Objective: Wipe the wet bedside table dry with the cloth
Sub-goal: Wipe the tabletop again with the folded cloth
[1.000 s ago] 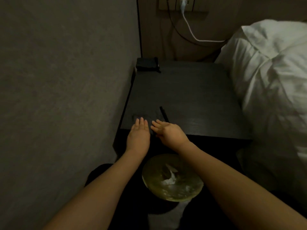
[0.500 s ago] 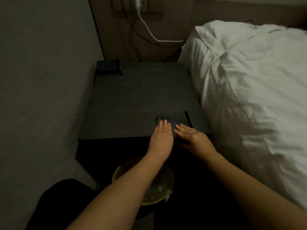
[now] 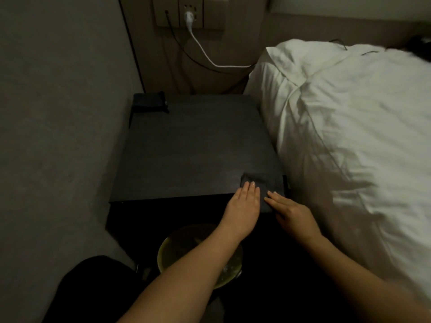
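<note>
I see both hands flat on the cloth (image 3: 262, 183), which lies at the near right corner of the tabletop (image 3: 186, 155), w/ its near edge hanging a bit over the front rim. Left hand (image 3: 243, 206) is palm down, fingers straight and together, fingertips on the cloth's left part. Right hand (image 3: 291, 212) is also palm down, fingers stretched out, tips resting on the cloth's near right part. Neither hand grips anything; they just press flat, side by side, w/ a small gap between them. The cloth is dark grey, about the same tone as the tabletop, so its far edge is hard to make out. I can't tell from here which parts of the top are wet. A thin dark strip (image 3: 285, 180) sits at the cloth's right edge, just beside the bed (image 3: 349, 136); can't tell what it is. At the far left corner of the tabletop lies a small dark pouch (image 3: 149, 102). On the wall behind is an outlet plate (image 3: 189, 12) w/ a white plug and white cable (image 3: 205, 54) running toward the bed. Below my left forearm, on the floor in front of the table, there's a round yellowish bin (image 3: 172, 250).
</note>
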### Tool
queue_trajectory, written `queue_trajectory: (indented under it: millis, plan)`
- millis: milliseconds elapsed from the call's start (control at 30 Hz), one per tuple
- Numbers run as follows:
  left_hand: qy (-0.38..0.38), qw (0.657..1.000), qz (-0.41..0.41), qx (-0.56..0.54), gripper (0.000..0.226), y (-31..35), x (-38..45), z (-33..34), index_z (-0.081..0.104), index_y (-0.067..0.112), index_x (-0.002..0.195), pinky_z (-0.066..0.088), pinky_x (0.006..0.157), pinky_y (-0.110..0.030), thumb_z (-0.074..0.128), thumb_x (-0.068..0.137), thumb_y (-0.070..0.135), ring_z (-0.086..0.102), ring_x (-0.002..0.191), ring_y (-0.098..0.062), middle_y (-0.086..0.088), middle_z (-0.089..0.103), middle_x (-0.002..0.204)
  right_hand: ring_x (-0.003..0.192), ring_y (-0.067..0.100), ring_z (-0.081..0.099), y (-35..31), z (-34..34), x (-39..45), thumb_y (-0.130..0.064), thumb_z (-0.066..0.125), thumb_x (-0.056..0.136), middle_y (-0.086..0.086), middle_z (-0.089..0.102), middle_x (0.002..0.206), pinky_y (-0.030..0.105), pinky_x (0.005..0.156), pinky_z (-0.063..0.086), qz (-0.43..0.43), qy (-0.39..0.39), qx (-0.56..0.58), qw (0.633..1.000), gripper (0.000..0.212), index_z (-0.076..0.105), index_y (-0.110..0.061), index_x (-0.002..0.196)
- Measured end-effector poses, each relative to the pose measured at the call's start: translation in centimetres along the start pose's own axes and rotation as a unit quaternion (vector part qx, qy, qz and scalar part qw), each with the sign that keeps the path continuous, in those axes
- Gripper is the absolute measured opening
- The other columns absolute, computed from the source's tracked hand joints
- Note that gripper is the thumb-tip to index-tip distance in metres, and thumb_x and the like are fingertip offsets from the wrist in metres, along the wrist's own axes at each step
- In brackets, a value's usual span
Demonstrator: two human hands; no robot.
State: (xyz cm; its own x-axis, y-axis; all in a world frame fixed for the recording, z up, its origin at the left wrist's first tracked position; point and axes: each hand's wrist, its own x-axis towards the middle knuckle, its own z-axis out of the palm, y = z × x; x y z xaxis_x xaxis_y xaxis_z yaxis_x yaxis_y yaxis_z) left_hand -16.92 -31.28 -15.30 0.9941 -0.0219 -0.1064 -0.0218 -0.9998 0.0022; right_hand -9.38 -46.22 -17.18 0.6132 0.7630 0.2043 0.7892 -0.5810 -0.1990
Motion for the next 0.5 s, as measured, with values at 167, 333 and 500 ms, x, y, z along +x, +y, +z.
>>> queue_trajectory:
  millis: [167,333,500]
  plan:
    - [0.003,1.000,0.014,0.005,0.052,-0.6,-2.1,-0.6,0.007,-0.003,0.148,0.004,0.119,-0.036,0.023,0.101,0.012,0.004,0.148,-0.029,-0.021,0.005,0.158,0.093,0.029,0.070,-1.7,0.4,-0.7,0.007,0.075,0.056,0.011,0.070,0.110,0.043,0.068,0.058,0.006,-0.040,0.042,0.998,0.053,0.070,-0.010,0.106]
    - [-0.018,0.999,-0.012,-0.033,0.061,-4.4,-6.0,-0.7,0.013,0.006,0.150,0.008,0.119,-0.036,0.041,0.095,0.010,0.008,0.148,-0.026,-0.014,0.010,0.159,0.093,0.021,0.071,-5.6,0.8,0.6,-0.007,0.062,0.067,0.007,0.073,0.106,0.036,0.075,0.057,-0.048,-0.005,0.075,0.996,0.040,0.070,-0.012,0.106]
    - [-0.119,0.991,-0.049,-0.046,0.064,-7.2,-9.2,1.1,0.022,0.009,0.148,0.011,0.118,-0.035,0.051,0.092,0.015,0.013,0.147,-0.024,-0.010,0.017,0.159,0.109,0.018,0.064,-10.0,3.0,1.5,-0.026,0.043,0.080,0.005,0.064,0.124,0.029,0.090,0.053,-0.125,-0.161,0.058,0.977,0.047,0.058,-0.018,0.124]
